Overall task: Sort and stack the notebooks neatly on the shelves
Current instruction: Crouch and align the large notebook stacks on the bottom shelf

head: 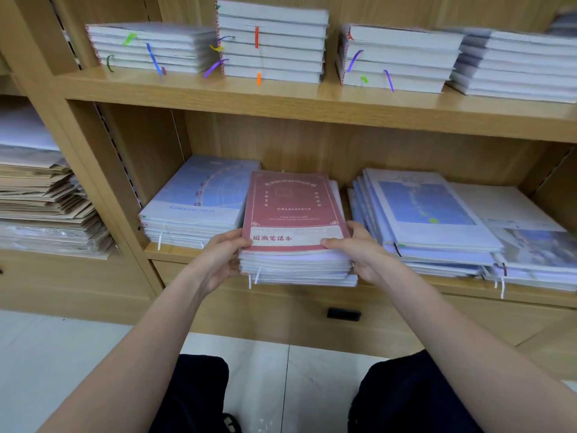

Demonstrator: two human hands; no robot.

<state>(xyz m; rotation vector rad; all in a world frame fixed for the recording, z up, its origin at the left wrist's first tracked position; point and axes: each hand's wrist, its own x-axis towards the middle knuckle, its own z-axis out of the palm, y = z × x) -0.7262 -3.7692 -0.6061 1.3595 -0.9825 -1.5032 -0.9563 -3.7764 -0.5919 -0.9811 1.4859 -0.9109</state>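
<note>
Presently, findings as observed from beside the shelving unit:

Upper shelf [312, 98]: four piles of white-edged notebooks [271, 42] with coloured ribbon markers stand side by side, squared up; judged done.

Lower shelf, left: blue-covered pile [193, 201] sits tidy, edges roughly flush.

Lower shelf, centre: red-covered stack [295, 226] overhangs the shelf's front lip, its lower books slightly stepped out.

Left hand [218, 260]: clamped on the red-covered stack's left side, thumb over the top cover.

Right hand [362, 254]: gripping the right side likewise, thumb on the cover.

Lower shelf, right: fanned pile [431, 220] lies splayed, books skewed and overlapping; plainly unsorted.

Progress: judged past halfway. Remaining: seat and square the centre stack, then straighten the right-hand pile.
</note>
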